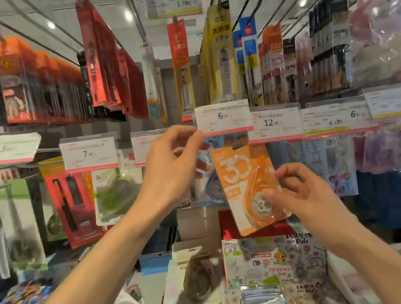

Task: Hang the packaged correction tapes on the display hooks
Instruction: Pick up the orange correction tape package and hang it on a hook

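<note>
An orange packaged correction tape (240, 187) marked "30" hangs tilted just below the white 6.00 price tag (223, 118). My right hand (305, 200) pinches the pack's lower right edge with thumb and fingers. My left hand (172, 167) is raised beside the tag, and its fingertips lift the tag's lower left corner. Behind the orange pack hangs a blue correction tape pack (209, 185), partly hidden by my left hand. The hook itself is hidden behind the tag. A dark correction tape pack (196, 274) lies on the shelf below.
Price tags (88, 152) run along the hook row, with a green tape pack (113, 193) and a red pen pack (72, 199) at the left. Sticker packs (273, 259) and boxes fill the shelf below. Long hooks with packaged goods hang overhead.
</note>
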A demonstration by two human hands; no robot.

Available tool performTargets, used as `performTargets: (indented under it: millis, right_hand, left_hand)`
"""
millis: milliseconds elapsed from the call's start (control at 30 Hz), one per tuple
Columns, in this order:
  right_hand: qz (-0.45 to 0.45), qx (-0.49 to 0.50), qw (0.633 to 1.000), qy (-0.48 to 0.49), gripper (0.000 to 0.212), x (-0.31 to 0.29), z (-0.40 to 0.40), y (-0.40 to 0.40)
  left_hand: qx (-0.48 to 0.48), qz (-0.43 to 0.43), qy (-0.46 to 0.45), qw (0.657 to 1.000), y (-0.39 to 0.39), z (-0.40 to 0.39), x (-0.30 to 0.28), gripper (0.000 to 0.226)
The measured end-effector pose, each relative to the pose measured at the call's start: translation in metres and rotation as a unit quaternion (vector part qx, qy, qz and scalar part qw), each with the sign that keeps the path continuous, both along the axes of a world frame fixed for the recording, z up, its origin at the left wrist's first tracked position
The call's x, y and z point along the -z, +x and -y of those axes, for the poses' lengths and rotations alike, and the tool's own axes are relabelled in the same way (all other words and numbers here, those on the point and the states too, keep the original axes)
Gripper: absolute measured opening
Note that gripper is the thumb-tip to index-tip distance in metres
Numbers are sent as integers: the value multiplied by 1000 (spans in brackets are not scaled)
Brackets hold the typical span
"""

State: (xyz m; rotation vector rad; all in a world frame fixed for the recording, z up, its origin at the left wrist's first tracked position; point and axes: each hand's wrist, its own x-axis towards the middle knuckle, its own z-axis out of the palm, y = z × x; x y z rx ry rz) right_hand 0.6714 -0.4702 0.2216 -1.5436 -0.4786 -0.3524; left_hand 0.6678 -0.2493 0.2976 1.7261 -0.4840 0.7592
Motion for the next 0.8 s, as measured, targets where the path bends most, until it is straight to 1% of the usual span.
performTargets:
  millis: [100, 233, 467, 667, 800]
  right_hand:
    - [7, 6, 1000, 5, 28, -4, -2, 0]
    - [16, -5, 1000, 19, 29, -10, -11, 3]
    - [23, -24, 999, 36, 28, -16, -26, 7]
    - [24, -23, 999, 29, 28, -13, -33, 11]
    - [19, -21, 999, 34, 29, -9, -36, 15]
  left_hand:
    - [-29, 35, 10, 999, 0, -2, -5, 15]
    - [-21, 47, 4, 999, 0, -3, -7, 18]
    - [-14, 48, 4, 999, 0, -5, -8, 20]
    - [-21, 56, 26, 998, 3, -10, -5, 18]
    - [-16, 49, 21, 998, 5, -12, 1, 14]
